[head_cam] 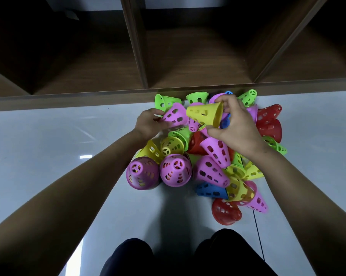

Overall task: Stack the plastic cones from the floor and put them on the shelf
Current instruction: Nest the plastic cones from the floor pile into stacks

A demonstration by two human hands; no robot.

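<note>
A heap of perforated plastic cones (pixel 211 156) in pink, yellow, green, red and blue lies on the grey floor in front of a wooden shelf (pixel 188 90). My left hand (pixel 148 124) grips a pink cone (pixel 176 115) by its narrow end, above the heap. My right hand (pixel 237 124) holds a yellow cone (pixel 206 114) by its wide rim, lying sideways with its narrow end pointing left towards the pink cone. The two held cones almost touch. Two pink stacks (pixel 160 172) stand upright at the heap's near left.
The shelf has open dark wooden compartments (pixel 198 56) split by upright dividers, just beyond the heap. Glossy grey floor (pixel 58 136) stretches to the left and right. My knees in dark trousers (pixel 178 255) are at the bottom of the view.
</note>
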